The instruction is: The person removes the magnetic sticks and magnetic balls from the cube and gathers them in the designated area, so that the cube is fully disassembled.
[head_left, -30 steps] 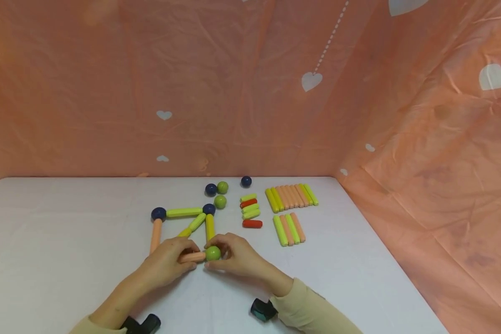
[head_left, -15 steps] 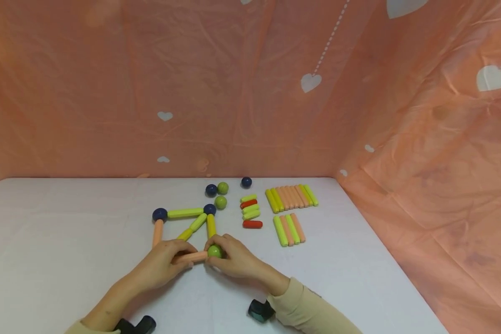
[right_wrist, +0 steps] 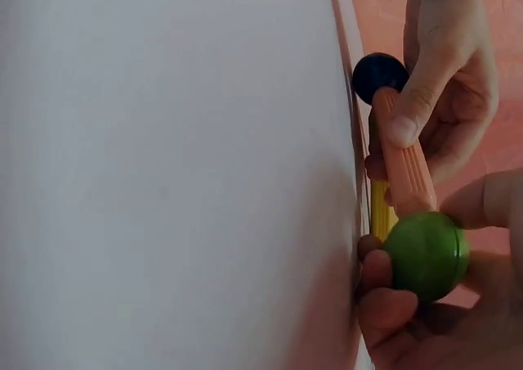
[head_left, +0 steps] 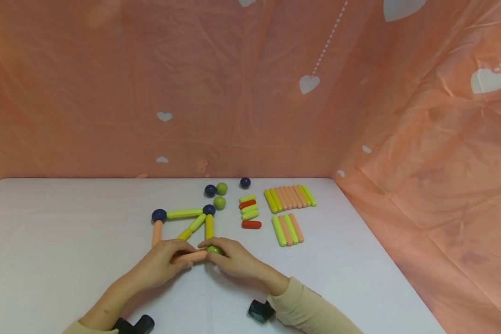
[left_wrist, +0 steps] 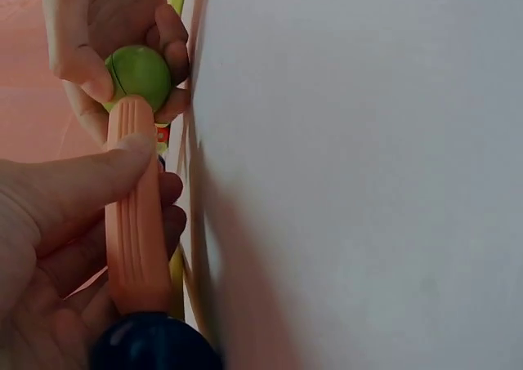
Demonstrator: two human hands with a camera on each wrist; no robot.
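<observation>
On the white table (head_left: 67, 232) lies a flat frame of rods and balls: a navy ball (head_left: 159, 215), a yellow-green rod (head_left: 184, 213), a second navy ball (head_left: 209, 209), a yellow rod (head_left: 209, 226) and a diagonal rod (head_left: 197, 222). At its near side my left hand (head_left: 167, 262) pinches a peach rod (head_left: 192, 256) (left_wrist: 135, 215). My right hand (head_left: 229, 257) grips a green ball (head_left: 214, 249) (right_wrist: 426, 254) pressed against that rod's right end. The rod's other end meets a navy ball (left_wrist: 151, 345) (right_wrist: 380, 72).
Loose balls (head_left: 219, 202) lie behind the frame. Short rods (head_left: 248, 211) and two rows of long rods (head_left: 290, 197) (head_left: 288, 228) lie to the right. A peach curtain (head_left: 421, 139) closes off the back and right side.
Both hands shifted slightly away from me with the rod and ball. My right fingers closed further over the green ball, which now sits at the yellow rod's near end.
</observation>
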